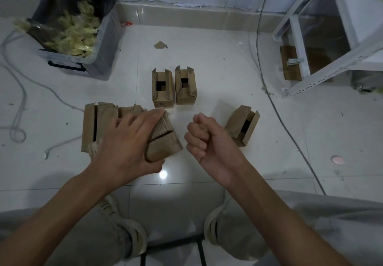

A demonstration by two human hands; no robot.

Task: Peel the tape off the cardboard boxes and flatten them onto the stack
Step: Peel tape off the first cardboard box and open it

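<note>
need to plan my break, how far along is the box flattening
Done: a stack of flattened boxes lies at left, and the bin holds peeled tape. In hand: the left hand grips a box; the right hand is fisted. Left: three boxes.

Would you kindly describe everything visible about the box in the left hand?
The box is plain brown corrugated cardboard, partly collapsed and tilted, with a slit between its flaps facing the camera. The left hand grips it, fingers over the top and thumb underneath, just right of the stack. No tape shows on it.
</note>
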